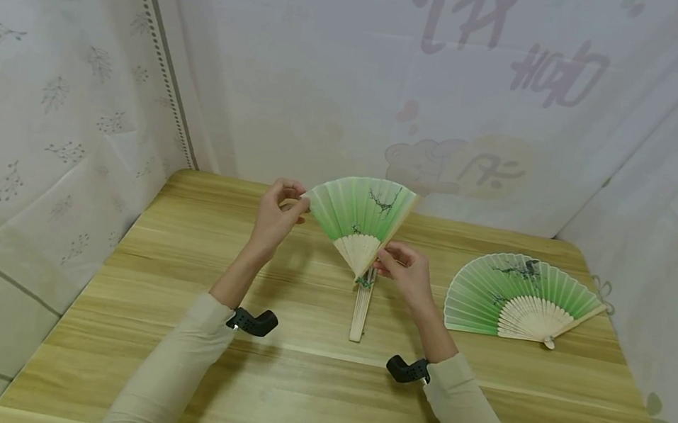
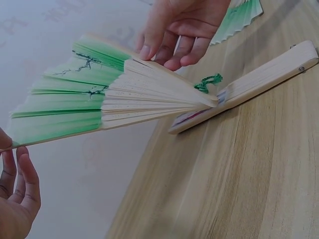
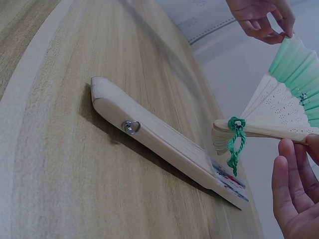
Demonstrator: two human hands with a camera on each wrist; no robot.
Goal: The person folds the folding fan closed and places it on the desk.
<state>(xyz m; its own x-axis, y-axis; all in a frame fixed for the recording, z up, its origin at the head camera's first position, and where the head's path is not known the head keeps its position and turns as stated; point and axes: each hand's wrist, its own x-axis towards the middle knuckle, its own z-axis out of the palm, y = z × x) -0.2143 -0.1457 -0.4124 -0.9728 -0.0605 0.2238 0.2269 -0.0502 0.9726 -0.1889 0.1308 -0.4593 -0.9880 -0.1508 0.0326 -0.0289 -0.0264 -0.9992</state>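
A partly spread green folding fan [image 1: 360, 207] with a dark branch print is held up over the table between both hands. My left hand [image 1: 277, 214] pinches the upper left corner of its leaf. My right hand [image 1: 406, 272] pinches the right guard stick low down, near the pierced wooden ribs [image 2: 134, 97]. From the fan's pivot hangs a green cord loop [image 3: 236, 147]. Below and behind it a folded fan [image 3: 154, 139] lies on the table, with a metal ring at its pivot; the held fan hides part of it in the head view.
Farther right on the wooden table [image 1: 302, 392] lies another green fan [image 1: 520, 303], spread wide. Printed curtains [image 1: 308, 57] hang behind and along both sides of the table. A black wrist camera mount [image 1: 254, 322] sits on each forearm.
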